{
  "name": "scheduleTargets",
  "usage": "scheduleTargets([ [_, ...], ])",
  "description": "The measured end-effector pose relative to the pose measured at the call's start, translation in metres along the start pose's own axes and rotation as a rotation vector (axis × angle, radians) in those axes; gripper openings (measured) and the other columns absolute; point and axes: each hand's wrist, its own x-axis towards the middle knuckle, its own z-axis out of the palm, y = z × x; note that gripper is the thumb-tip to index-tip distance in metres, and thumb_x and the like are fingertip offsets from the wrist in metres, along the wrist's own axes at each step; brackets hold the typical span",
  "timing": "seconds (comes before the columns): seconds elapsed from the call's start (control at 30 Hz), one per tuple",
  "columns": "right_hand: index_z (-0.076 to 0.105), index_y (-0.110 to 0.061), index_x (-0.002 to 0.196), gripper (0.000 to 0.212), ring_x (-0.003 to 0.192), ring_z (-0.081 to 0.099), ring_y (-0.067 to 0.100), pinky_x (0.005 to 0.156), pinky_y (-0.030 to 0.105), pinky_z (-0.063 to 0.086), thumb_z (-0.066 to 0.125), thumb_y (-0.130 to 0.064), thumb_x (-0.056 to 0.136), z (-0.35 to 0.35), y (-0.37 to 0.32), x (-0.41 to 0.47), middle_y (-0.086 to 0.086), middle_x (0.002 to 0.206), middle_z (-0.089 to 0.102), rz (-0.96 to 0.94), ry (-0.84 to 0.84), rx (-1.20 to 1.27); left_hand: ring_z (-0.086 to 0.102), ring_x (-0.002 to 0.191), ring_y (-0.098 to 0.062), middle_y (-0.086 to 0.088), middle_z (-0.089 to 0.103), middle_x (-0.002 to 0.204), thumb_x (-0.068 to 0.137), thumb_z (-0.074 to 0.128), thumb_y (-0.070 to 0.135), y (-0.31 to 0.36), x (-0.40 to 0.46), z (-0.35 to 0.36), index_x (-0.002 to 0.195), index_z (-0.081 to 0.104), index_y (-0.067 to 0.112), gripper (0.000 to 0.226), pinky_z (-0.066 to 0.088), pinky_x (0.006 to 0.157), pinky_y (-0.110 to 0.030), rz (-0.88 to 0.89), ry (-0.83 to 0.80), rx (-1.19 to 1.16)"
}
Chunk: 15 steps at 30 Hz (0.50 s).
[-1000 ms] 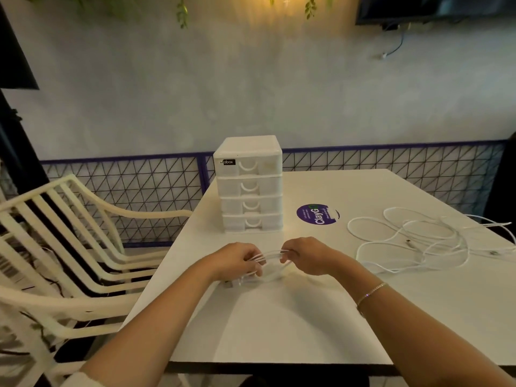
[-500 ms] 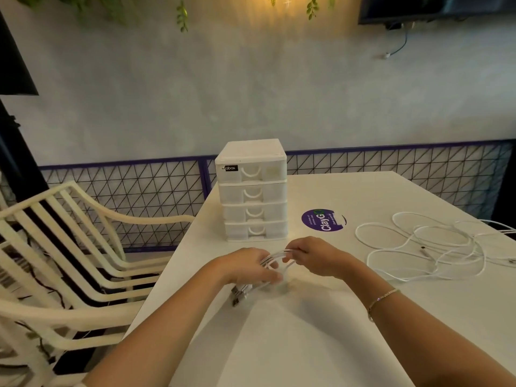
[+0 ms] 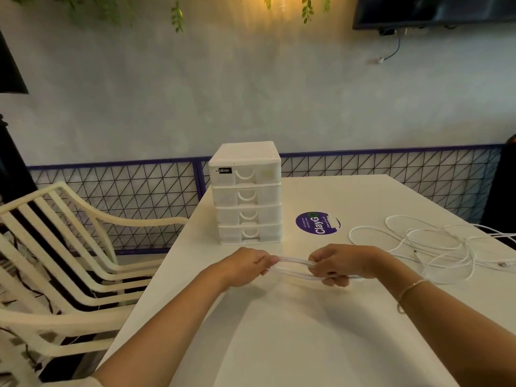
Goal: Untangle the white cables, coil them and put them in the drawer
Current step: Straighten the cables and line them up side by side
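**Head view: a coiled white cable held taut between two hands**

Head-camera footage is centred on a small white plastic four-drawer cabinet [image 3: 245, 192], which is taken as the landmark. All four of its drawers are seen pushed in. It is set near the left edge of a white rectangular table [image 3: 307, 344].

Just in front of the cabinet, a bundle of thin white cable loops [image 3: 293, 264] is held slightly above the tabletop and drawn out into a flat, narrow oval. One end is gripped by the left hand [image 3: 245, 265], whose fingers are curled round the strands. The other end is pinched by the right hand [image 3: 342, 263], with fingers and thumb closed on the loops. A thin gold bracelet [image 3: 410, 289] is worn on the right wrist.

To the right of the cabinet, a round purple sticker [image 3: 317, 222] is seen on the tabletop. Further right of it, a loose tangle of white cables [image 3: 435, 244] is spread flat, well apart from the hands.

To the left of the cabinet, beyond the table edge, cream slatted chairs [image 3: 69, 247] are lined up. Behind the cabinet, a blue-framed wire mesh panel [image 3: 125, 185] is fixed along the wall.
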Motion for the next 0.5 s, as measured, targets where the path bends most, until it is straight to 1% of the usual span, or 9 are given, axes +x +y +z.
scheduleTargets([
  [0.07, 0.052, -0.022, 0.059, 0.018, 0.049, 0.038, 0.015, 0.048, 0.021, 0.032, 0.052, -0.016, 0.076, -0.011, 0.008, -0.009, -0.001, 0.054, 0.05, 0.067, -0.009, -0.103, 0.04, 0.062, -0.008, 0.008, 0.045, 0.067, 0.098, 0.027, 0.048, -0.004, -0.002, -0.002, 0.067, 0.044, 0.021, 0.045, 0.035, 0.065, -0.022, 0.001, 0.015, 0.02],
  [0.13, 0.051, -0.023, 0.06, 0.023, 0.052, 0.044, 0.014, 0.054, 0.019, 0.036, 0.048, -0.013, 0.081, -0.026, 0.015, -0.016, -0.004, 0.057, 0.053, 0.165, 0.005, -0.362, 0.04, 0.061, -0.009, 0.007, 0.045, 0.067, 0.098, 0.027, 0.049, -0.01, -0.003, -0.004, 0.065, 0.041, 0.019, 0.046, 0.034, 0.063, -0.022, -0.005, 0.046, 0.025],
  [0.2, 0.053, -0.025, 0.067, 0.023, 0.054, 0.051, 0.011, 0.054, 0.012, 0.04, 0.045, -0.011, 0.084, -0.043, 0.022, -0.027, -0.006, 0.064, 0.058, 0.262, 0.014, -0.549, 0.041, 0.062, -0.012, 0.004, 0.045, 0.068, 0.098, 0.029, 0.049, -0.018, -0.004, -0.007, 0.066, 0.041, 0.016, 0.048, 0.035, 0.066, -0.025, -0.023, 0.076, 0.021],
  [0.27, 0.06, -0.023, 0.079, 0.02, 0.061, 0.054, 0.009, 0.052, 0.009, 0.04, 0.045, -0.011, 0.085, -0.059, 0.031, -0.04, -0.002, 0.08, 0.064, 0.381, 0.038, -0.693, 0.042, 0.066, -0.014, 0.001, 0.047, 0.072, 0.098, 0.031, 0.047, -0.027, -0.005, -0.01, 0.068, 0.043, 0.013, 0.046, 0.036, 0.067, -0.027, -0.051, 0.103, 0.011],
  [0.33, 0.066, -0.023, 0.098, 0.025, 0.086, 0.058, 0.013, 0.069, 0.017, 0.043, 0.046, -0.013, 0.086, -0.073, 0.046, -0.048, 0.0, 0.106, 0.064, 0.514, 0.114, -0.85, 0.042, 0.066, -0.014, 0.0, 0.046, 0.073, 0.099, 0.032, 0.044, -0.032, -0.006, -0.013, 0.07, 0.043, 0.012, 0.045, 0.035, 0.065, -0.027, -0.066, 0.125, -0.001],
  [0.4, 0.061, -0.024, 0.115, 0.029, 0.114, 0.05, 0.02, 0.093, 0.037, 0.038, 0.049, -0.023, 0.088, -0.083, 0.058, -0.051, -0.002, 0.124, 0.055, 0.652, 0.261, -1.017, 0.045, 0.069, -0.016, -0.002, 0.05, 0.076, 0.099, 0.032, 0.044, -0.031, -0.007, -0.013, 0.074, 0.047, 0.009, 0.046, 0.037, 0.066, -0.027, -0.064, 0.119, 0.014],
  [0.43, 0.057, -0.023, 0.12, 0.033, 0.121, 0.045, 0.023, 0.101, 0.046, 0.033, 0.048, -0.025, 0.089, -0.085, 0.061, -0.049, -0.001, 0.128, 0.051, 0.723, 0.342, -1.055, 0.05, 0.074, -0.018, -0.006, 0.055, 0.081, 0.099, 0.031, 0.044, -0.029, -0.006, -0.013, 0.078, 0.051, 0.006, 0.048, 0.041, 0.07, -0.029, -0.065, 0.113, 0.022],
  [0.47, 0.053, -0.021, 0.124, 0.036, 0.124, 0.041, 0.025, 0.105, 0.05, 0.03, 0.044, -0.022, 0.089, -0.084, 0.06, -0.046, 0.002, 0.131, 0.048, 0.76, 0.406, -1.056, 0.055, 0.082, -0.022, -0.01, 0.06, 0.088, 0.099, 0.031, 0.045, -0.027, -0.005, -0.012, 0.084, 0.054, 0.003, 0.05, 0.044, 0.076, -0.032, -0.069, 0.112, 0.027],
  [0.5, 0.051, -0.02, 0.126, 0.038, 0.125, 0.038, 0.026, 0.106, 0.05, 0.03, 0.04, -0.019, 0.089, -0.08, 0.056, -0.042, 0.005, 0.133, 0.046, 0.749, 0.455, -1.046, 0.058, 0.089, -0.025, -0.012, 0.062, 0.095, 0.099, 0.03, 0.045, -0.024, -0.003, -0.012, 0.088, 0.056, 0.002, 0.052, 0.045, 0.082, -0.033, -0.074, 0.112, 0.033],
])
